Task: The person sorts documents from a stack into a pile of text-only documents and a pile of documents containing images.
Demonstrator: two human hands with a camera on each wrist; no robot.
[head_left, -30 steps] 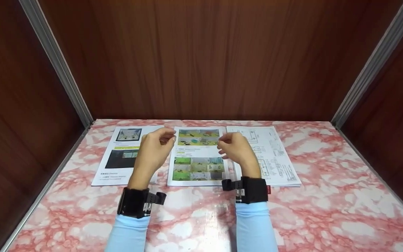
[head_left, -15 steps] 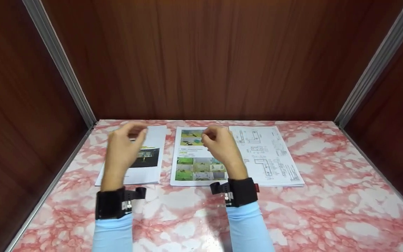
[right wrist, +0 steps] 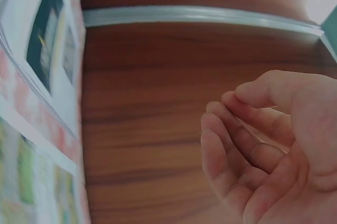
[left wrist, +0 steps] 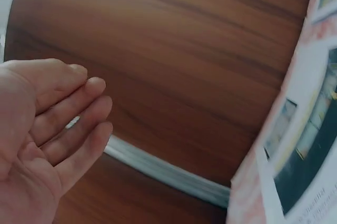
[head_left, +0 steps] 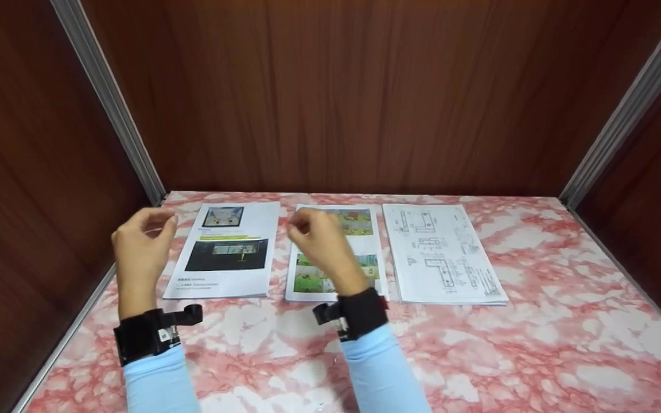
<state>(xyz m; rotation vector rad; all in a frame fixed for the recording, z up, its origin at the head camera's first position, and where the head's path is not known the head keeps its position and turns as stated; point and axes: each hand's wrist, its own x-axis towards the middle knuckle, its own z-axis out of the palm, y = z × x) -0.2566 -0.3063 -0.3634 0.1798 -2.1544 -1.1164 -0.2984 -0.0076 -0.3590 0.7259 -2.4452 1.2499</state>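
Observation:
My left hand [head_left: 142, 246] is raised at the left side of the table, left of a paper stack [head_left: 238, 281] with a dark picture and yellow highlighting. Its fingers are loosely bent and nothing is between them, as the left wrist view confirms. In front of the middle paper stack [head_left: 359, 244], which carries colour pictures, hovers my right hand [head_left: 325, 244], hiding part of it. The right wrist view shows that hand's thumb near its bent fingertips, holding nothing. A third stack [head_left: 451, 252], printed with line drawings, lies to the right.
The table [head_left: 537, 344] has a red and white marbled top. Dark wood panels [head_left: 330, 103] stand at the back and both sides, joined by metal corner strips [head_left: 115, 103]. Black wrist cameras [head_left: 142, 337] sit over light blue sleeves [head_left: 161, 378].
Both hands have moved left, uncovering the left and right stacks. The view has shifted slightly, and the stacks lie as before on the table.

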